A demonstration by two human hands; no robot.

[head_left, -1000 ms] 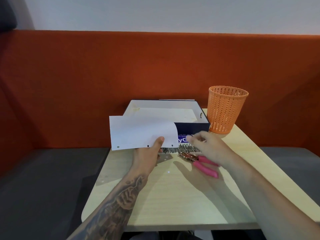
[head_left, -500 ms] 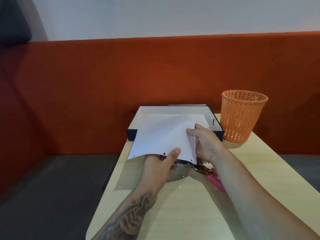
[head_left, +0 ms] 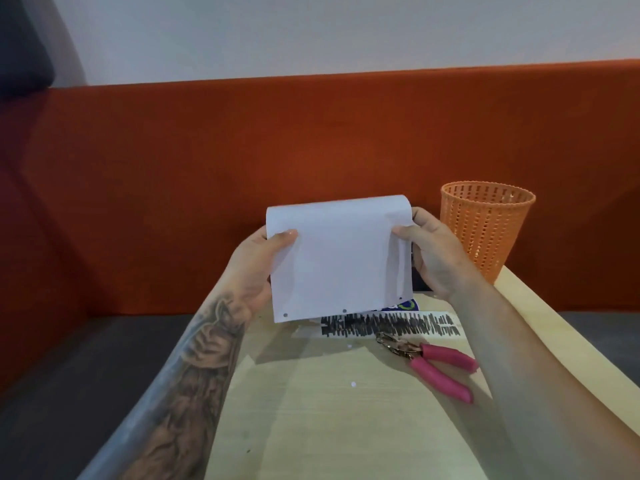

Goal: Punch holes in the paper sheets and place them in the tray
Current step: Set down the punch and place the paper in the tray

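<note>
Holding a white paper sheet [head_left: 339, 258] upright between both hands, we grip it above the far end of a pale wooden table [head_left: 346, 427]. Our left hand [head_left: 258, 261], on a tattooed forearm, pinches the sheet's left edge, thumb in front and fingers hidden behind. Our right hand [head_left: 436, 258] pinches the right edge the same way, thumb pressed on the front. The sheet's top curls away from us, and three small punched holes run along its bottom edge. Behind the sheet sits the tray [head_left: 420, 278], almost wholly hidden; only a dark sliver of its wall shows beside our right hand. Just below the sheet a paper strip [head_left: 388, 326] covered in black scribble lies flat on the table. Near it, to the right, rests a plier-style hole punch [head_left: 429, 362] with pink handles, untouched. A tiny white paper dot [head_left: 353, 384] lies mid-table. At the far right corner stands an orange mesh basket [head_left: 486, 230], against a rust-orange bench back [head_left: 207, 168].
</note>
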